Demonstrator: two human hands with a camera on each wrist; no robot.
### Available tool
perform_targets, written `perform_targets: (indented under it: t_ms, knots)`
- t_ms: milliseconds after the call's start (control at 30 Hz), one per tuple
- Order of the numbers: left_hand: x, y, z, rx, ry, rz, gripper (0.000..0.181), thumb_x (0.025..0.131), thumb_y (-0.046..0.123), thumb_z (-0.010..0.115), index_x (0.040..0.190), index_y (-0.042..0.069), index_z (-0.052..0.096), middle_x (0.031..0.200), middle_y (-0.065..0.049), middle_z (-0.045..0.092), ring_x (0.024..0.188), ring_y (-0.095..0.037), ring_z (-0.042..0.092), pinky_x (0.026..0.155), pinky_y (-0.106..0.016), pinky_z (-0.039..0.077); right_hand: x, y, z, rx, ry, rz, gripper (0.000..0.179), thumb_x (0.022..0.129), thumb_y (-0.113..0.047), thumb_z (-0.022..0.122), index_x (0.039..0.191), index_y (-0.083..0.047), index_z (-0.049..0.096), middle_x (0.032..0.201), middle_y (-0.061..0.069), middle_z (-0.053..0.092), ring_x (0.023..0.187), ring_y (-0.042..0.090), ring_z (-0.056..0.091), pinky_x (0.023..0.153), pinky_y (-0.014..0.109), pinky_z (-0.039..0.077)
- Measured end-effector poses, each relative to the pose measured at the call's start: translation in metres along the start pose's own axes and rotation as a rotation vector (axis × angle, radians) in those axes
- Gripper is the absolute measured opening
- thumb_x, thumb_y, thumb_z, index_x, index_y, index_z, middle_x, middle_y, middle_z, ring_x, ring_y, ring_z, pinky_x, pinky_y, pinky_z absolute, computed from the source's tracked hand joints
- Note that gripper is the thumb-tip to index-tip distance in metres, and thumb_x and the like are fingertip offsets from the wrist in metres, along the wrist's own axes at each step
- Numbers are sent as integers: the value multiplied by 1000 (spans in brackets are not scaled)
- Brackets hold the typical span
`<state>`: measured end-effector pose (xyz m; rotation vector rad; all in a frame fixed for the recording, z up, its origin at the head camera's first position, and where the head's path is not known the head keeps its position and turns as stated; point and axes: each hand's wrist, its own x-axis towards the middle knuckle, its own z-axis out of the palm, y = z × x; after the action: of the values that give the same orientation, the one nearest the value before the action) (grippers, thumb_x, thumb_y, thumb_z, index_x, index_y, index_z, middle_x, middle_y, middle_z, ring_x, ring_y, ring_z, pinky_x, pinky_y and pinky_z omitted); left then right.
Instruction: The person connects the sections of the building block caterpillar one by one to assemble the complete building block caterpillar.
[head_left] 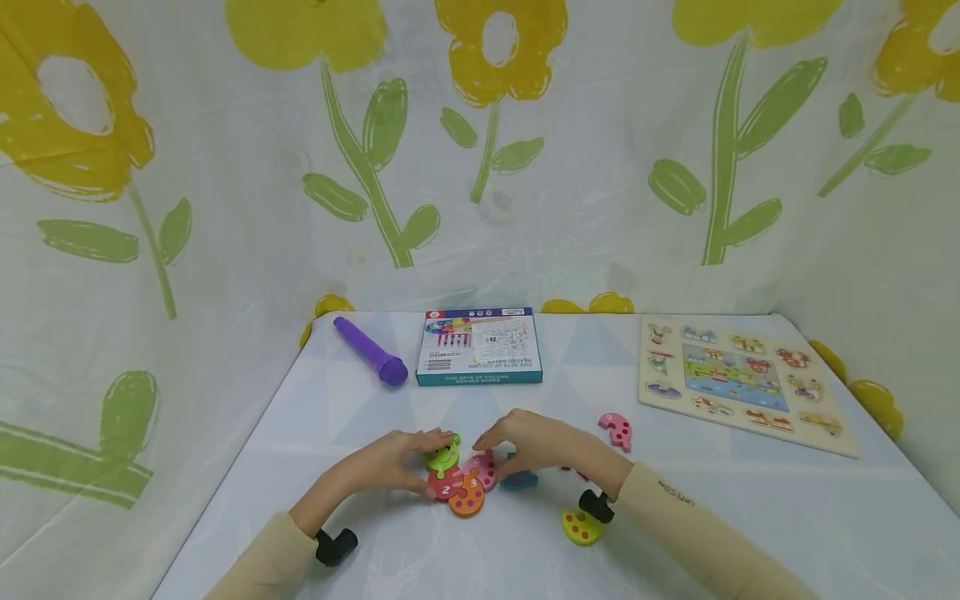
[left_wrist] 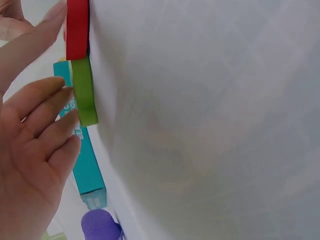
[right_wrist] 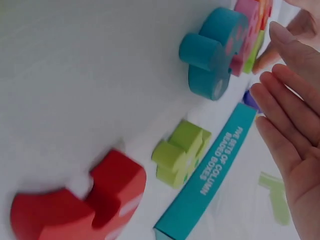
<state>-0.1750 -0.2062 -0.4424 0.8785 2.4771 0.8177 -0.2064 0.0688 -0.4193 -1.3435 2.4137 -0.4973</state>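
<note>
Several wooden caterpillar puzzle pieces lie joined in a curve. They are a green head piece with a face (head_left: 443, 456), a red piece numbered 2 (head_left: 446, 483), an orange piece numbered 3 (head_left: 467, 498) and a pink dotted piece (head_left: 486, 472). My left hand (head_left: 393, 462) lies along the outer side, its fingers at the green head and its thumb at the red piece. Over the pink piece arches my right hand (head_left: 528, 442), fingers extended and thumb apart from them. Beside it is a teal piece (right_wrist: 217, 52), at the pink one's edge.
Loose pieces lie to the right: a pink one (head_left: 618, 429), a yellow dotted one (head_left: 582, 527), a red one (right_wrist: 117, 192) and a lime-green one (right_wrist: 182, 152). Farther back are a purple microphone-shaped toy (head_left: 371, 352), a flat box (head_left: 480, 348) and a picture puzzle board (head_left: 742, 387).
</note>
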Motion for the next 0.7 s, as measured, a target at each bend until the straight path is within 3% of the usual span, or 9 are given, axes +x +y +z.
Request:
perform_targets:
  t_ms: [133,300,467,700]
  knots:
    - [-3,2,2,8,38,-4,80,78,41,78,145,10,45,150,-2,40,140,-22,32,111,-43,31,-13,1,-6,-2,17,27,48,81,-27,79,125,-15,66,123,-6,65,116,11,58,94,25,49]
    - [-5,4,4,23,64,-14,78,79,38,78,144,7,45,149,-4,41,139,-23,33,111,-43,32,-28,3,-9,14,29,45,52,80,-25,80,127,-12,65,125,-4,64,117,15,58,95,26,49]
    - [-4,6,7,11,60,-29,80,79,38,78,143,5,45,148,-9,41,138,-26,35,110,-43,33,-38,3,-9,26,55,40,50,80,-23,80,126,-11,66,124,-3,65,116,14,59,93,27,50]
    - [-2,9,9,23,54,-28,82,78,38,78,144,3,43,149,-10,39,138,-26,35,110,-44,32,-54,5,-7,59,103,93,48,80,-20,80,125,-10,66,124,-3,65,117,17,59,94,31,51]
